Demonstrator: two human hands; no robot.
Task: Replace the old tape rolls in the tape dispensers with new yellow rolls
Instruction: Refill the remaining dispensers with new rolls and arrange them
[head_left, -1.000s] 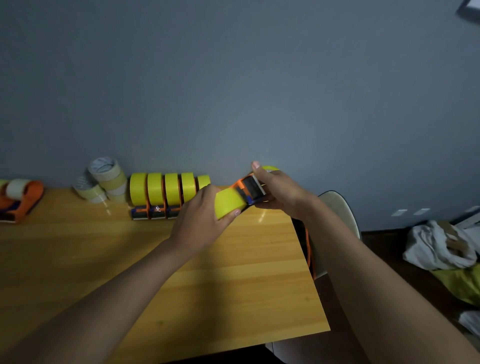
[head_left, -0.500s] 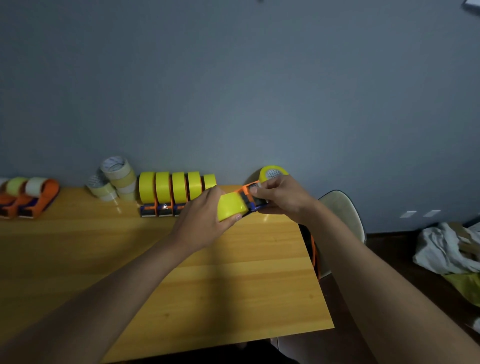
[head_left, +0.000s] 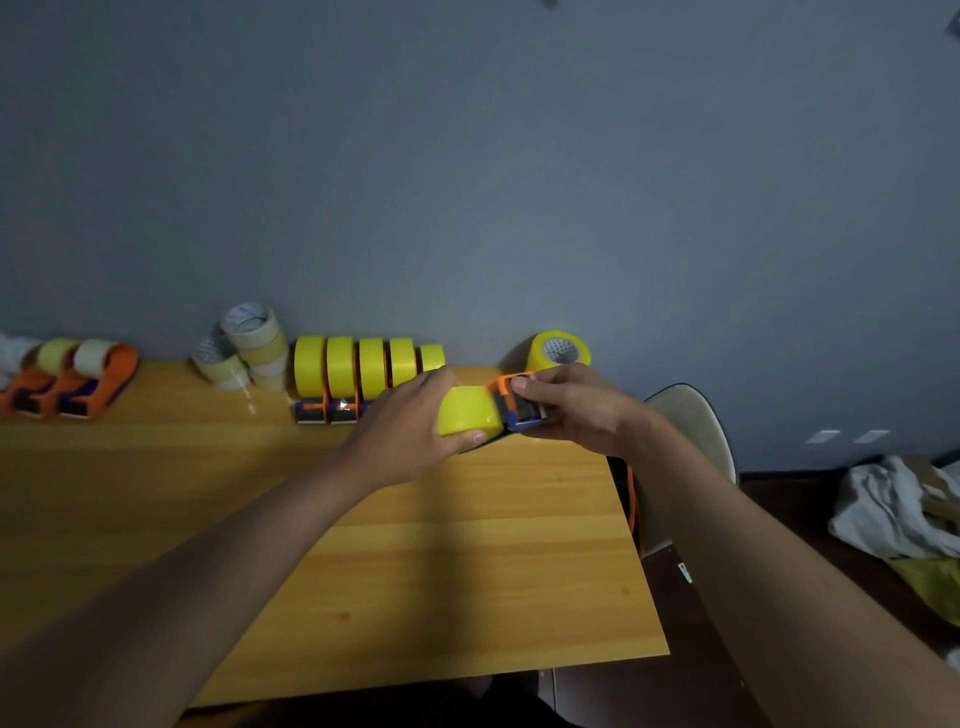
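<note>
Dispenser (head_left: 511, 408) is held above the far right part of the table (head_left: 415, 571), between both hands. My left hand (head_left: 410, 431) wraps the yellow roll (head_left: 467, 413) already seated in it, thumb under, fingers over the top. My right hand (head_left: 576, 410) pinches the orange-and-blue cutter end, forefinger lying across the top of the frame.

Key relation: the dispenser's long axis runs left to right across my view — roll end toward the left hand, blade end toward the right. So the tape's free end must travel rightward, and the right hand is the nearer one to feed it. I cannot see the free end; probably hidden under my fingers.

A spare yellow roll (head_left: 558, 351) stands just behind the right hand. Finished dispensers (head_left: 358, 371) line the wall; unchanged ones (head_left: 67, 379) sit far left — still to do.
</note>
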